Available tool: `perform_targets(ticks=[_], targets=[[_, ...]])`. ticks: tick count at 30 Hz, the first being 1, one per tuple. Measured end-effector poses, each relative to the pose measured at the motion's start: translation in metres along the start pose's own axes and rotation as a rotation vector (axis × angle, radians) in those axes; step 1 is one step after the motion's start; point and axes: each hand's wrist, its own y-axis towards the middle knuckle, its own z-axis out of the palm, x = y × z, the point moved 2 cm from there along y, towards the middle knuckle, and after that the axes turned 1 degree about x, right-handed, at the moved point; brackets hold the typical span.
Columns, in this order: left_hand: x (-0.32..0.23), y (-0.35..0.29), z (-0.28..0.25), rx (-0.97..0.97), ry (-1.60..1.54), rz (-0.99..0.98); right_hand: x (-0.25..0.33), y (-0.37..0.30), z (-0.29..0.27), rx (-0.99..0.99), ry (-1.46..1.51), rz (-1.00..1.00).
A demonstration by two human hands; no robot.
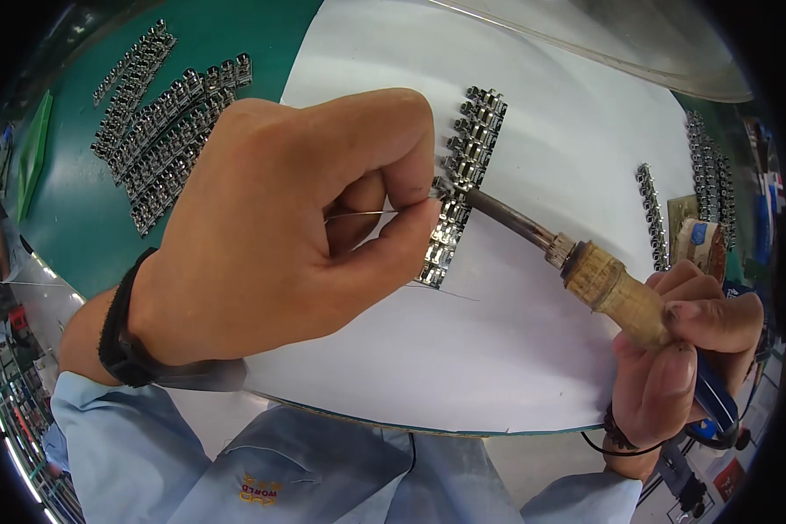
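My left hand (279, 227) is closed in a pinch on a thin solder wire (362, 213), which crosses behind the fingers. Its fingertips are right beside a row of shiny metal connectors (476, 140) lying on white paper. In my right hand (686, 354) is a soldering iron (607, 284), held by its wooden handle with fingers wrapped round. The iron's tip slants in from the right and meets the row near its middle, close to the left fingertips. Part of the row is hidden behind my left hand. Exact contact between wire and tip is too small to tell.
Several more connector rows (179, 109) lie on the green mat (262, 31) at left. A short row (651, 214), further rows (712, 170) and a worn block (703, 244) are at right. A clear curved cover (620, 44) spans the far right of the white paper (568, 140).
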Motion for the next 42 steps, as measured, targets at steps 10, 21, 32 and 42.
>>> perform_targets(ticks=[10, 21, 32, 42], targets=[[0.001, 0.001, 0.001, 0.013, 0.01, -0.019, 0.001, 0.004, 0.006, -0.021, 0.034, 0.052], [0.003, 0.001, 0.002, 0.012, 0.029, -0.009, 0.003, 0.006, 0.005, -0.006, 0.027, 0.084], [-0.004, -0.006, -0.013, 0.032, -0.183, -0.178, -0.003, 0.003, -0.01, 0.056, 0.144, -0.077], [-0.015, -0.01, -0.021, 0.07, -0.278, -0.405, -0.001, -0.001, -0.015, 0.033, 0.137, 0.003]])
